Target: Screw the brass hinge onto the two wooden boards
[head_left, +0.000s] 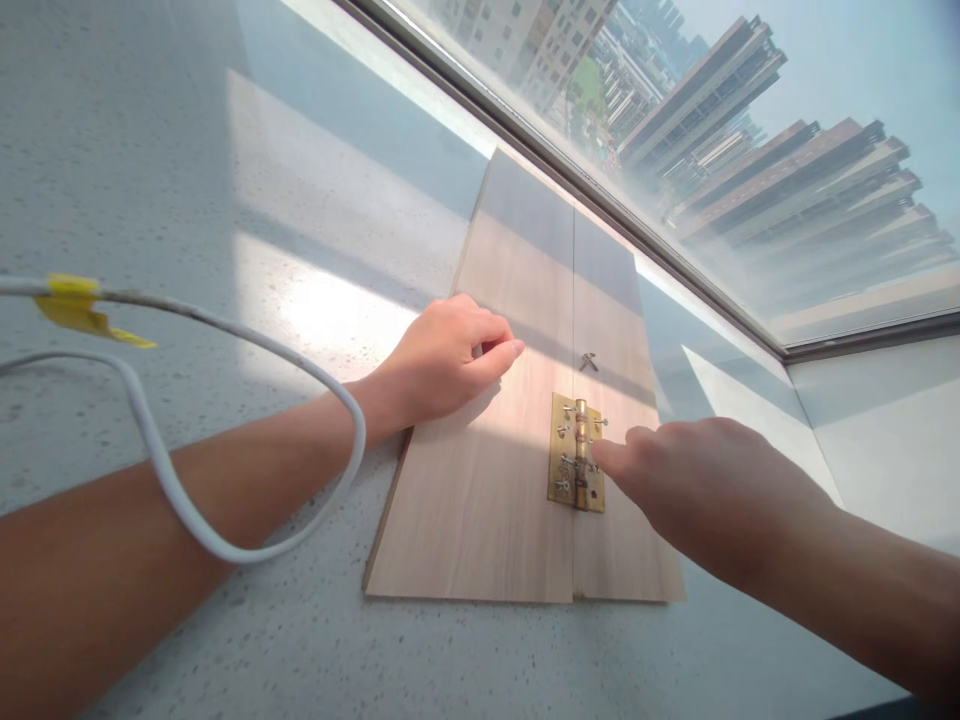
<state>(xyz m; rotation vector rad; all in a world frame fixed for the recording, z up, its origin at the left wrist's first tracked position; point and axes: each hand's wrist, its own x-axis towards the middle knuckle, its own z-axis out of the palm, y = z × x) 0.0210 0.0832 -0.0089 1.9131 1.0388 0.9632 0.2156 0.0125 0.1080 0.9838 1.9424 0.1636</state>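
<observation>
Pressing wooden boards [480,480] flat on the speckled sill [225,200], brass hinge [576,466] across their seam.
Left hand [442,360], loosely curled, grips nothing, rests on the boards' left edge; right hand [697,480] fingertip touches the hinge, holding nothing. Loose screws [589,361] lie just beyond; white cable [225,500] crosses the left forearm.

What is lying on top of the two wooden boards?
A brass hinge across their seam, loose screws beyond it, and the left hand. The right hand covers some board.

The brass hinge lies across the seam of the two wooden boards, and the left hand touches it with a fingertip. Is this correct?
Not quite. In the head view the right hand touches the brass hinge with a fingertip; the left hand rests on the left of the two wooden boards.
</observation>
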